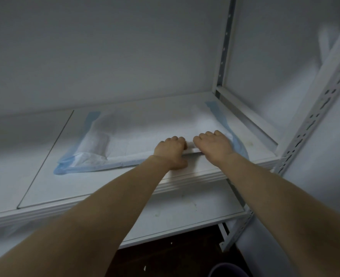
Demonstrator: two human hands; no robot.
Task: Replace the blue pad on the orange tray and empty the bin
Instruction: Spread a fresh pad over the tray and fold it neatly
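A stack of white pads with blue edges (125,136) lies flat on a white metal shelf (85,188). Both my hands reach over its near edge, side by side. My left hand (172,151) curls its fingers over the front edge of the top pad, thumb underneath. My right hand (215,144) grips the same edge a little to the right, fingers curled on top. The orange tray is not in view. A purple rim, possibly the bin (228,269), shows at the bottom on the dark floor.
The shelf unit has a lower white shelf (185,214) below and perforated white uprights (313,120) on the right. A grey wall (105,52) stands behind. The left shelf panel (15,152) holds nothing I can see.
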